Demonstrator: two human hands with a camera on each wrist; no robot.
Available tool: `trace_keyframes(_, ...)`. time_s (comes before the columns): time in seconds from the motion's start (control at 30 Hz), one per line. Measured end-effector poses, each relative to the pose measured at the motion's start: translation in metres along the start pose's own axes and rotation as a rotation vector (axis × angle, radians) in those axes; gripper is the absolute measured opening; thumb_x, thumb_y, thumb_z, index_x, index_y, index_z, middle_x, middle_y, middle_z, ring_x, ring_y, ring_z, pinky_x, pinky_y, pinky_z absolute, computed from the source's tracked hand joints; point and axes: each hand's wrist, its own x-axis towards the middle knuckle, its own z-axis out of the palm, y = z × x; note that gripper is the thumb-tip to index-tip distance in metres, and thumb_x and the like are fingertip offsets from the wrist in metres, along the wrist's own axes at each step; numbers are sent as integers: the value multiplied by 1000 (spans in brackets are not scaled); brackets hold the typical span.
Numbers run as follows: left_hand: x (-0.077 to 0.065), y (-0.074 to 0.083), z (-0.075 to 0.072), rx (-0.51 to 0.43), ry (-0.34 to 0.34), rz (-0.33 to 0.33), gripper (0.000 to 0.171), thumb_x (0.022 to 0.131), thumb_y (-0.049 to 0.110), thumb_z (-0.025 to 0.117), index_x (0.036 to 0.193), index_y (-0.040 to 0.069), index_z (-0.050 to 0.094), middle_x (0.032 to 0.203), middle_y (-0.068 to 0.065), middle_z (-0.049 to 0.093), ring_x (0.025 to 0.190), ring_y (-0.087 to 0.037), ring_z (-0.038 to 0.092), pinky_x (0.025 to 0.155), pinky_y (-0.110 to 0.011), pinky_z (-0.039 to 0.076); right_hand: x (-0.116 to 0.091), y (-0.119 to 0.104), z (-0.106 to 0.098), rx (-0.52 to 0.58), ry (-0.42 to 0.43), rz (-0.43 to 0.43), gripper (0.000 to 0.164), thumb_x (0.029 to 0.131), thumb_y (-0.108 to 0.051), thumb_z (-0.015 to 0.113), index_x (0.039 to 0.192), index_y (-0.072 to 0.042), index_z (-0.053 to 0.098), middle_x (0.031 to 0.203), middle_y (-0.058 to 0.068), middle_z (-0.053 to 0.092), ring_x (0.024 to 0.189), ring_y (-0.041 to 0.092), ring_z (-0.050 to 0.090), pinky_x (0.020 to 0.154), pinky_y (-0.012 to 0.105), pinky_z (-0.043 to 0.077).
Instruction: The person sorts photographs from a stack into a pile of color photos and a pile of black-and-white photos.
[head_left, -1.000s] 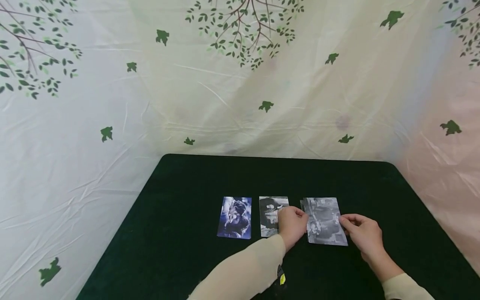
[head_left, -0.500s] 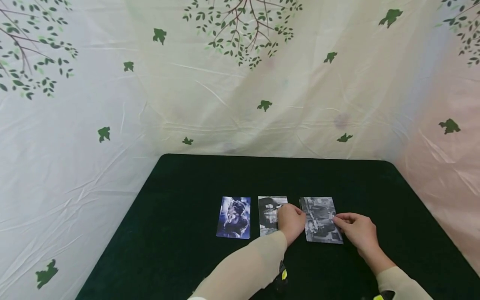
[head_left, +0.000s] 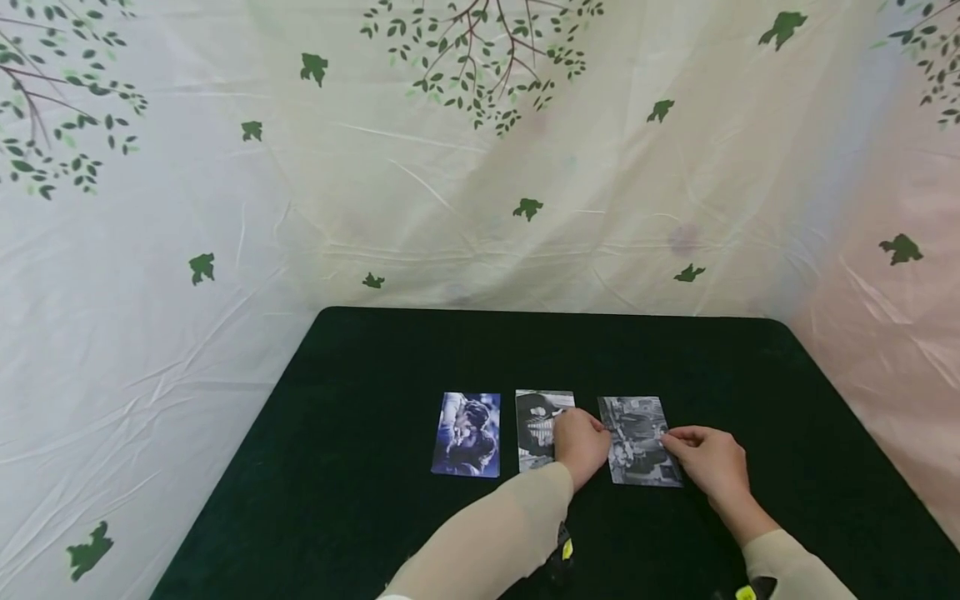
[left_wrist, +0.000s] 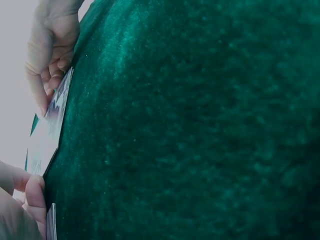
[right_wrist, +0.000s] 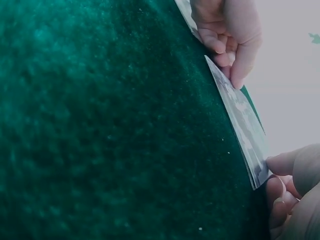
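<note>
Between both hands lies a grey picture card [head_left: 639, 440], rightmost of three places in a row on the dark green table. My left hand [head_left: 582, 446] pinches its left edge, the forearm crossing in front of the middle card. At its right edge my right hand [head_left: 712, 465] grips it, thumb on the face and other fingers curled at the side, as the right wrist view shows. Seen from that side, the card [right_wrist: 240, 122] has layered edges, like a small stack. The black-and-white middle card [head_left: 538, 427] is partly hidden by my left hand.
A blue-toned picture card [head_left: 467, 435] lies at the left of the row. The green cloth-covered table [head_left: 360, 358] has rounded far corners. Behind it hangs a pale curtain [head_left: 450, 192] printed with leaves and branches.
My right hand has moved left, pushing the top card leftward until the offset edges at the right-hand place line up. The left hand has stayed nearly still.
</note>
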Motion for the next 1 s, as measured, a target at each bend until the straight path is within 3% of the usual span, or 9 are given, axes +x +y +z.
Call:
trace_keyframes(0.37,-1,-5,3,25,53,93,14,80,10,73,67,11,73,65,7,61,65,-7,55,60,-26,46,0,4,3,-32,20,2,44,92,-43,61,113,-5,67,107,16,66,86,23,58,63,32,42)
trace_keyframes(1.0,-3,-6,5,8,52,89,10,83,12,74,74,11,76,67,8,64,65,-5,56,62,-26,48,-1,5,9,-59,111,25,36,89,-40,66,106,-10,72,108,16,67,88,25,57,66,36,38)
